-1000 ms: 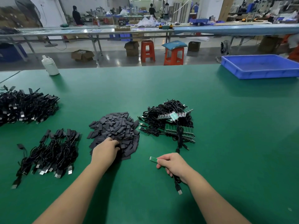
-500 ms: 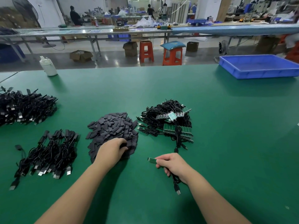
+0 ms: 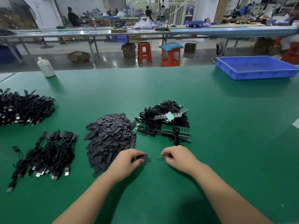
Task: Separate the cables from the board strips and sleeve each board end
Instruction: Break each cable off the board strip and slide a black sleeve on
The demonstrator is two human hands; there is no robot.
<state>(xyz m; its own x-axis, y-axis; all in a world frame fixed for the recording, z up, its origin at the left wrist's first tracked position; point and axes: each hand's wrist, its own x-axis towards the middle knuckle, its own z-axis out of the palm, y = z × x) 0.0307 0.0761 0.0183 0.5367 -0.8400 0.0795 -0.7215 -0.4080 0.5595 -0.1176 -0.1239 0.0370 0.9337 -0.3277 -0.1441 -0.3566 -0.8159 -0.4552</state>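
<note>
My left hand (image 3: 127,160) pinches one dark grey sleeve (image 3: 144,158) just right of the sleeve pile (image 3: 110,136). My right hand (image 3: 177,156) grips a small green board end (image 3: 160,157) that sticks out leftward, edge-on, a short gap from the sleeve. Its black cable runs under my palm, mostly hidden. Behind my right hand lies a heap of black cables on green board strips (image 3: 175,130).
A bundle of sleeved cables (image 3: 47,152) lies at the left, a larger black cable heap (image 3: 24,107) beyond it. A white bottle (image 3: 46,67) stands at the far left edge, a blue tray (image 3: 255,67) at the far right.
My left hand has come off the sleeve pile with one sleeve and moved right toward the board. My right hand has turned the board edge-on and shifted slightly.
</note>
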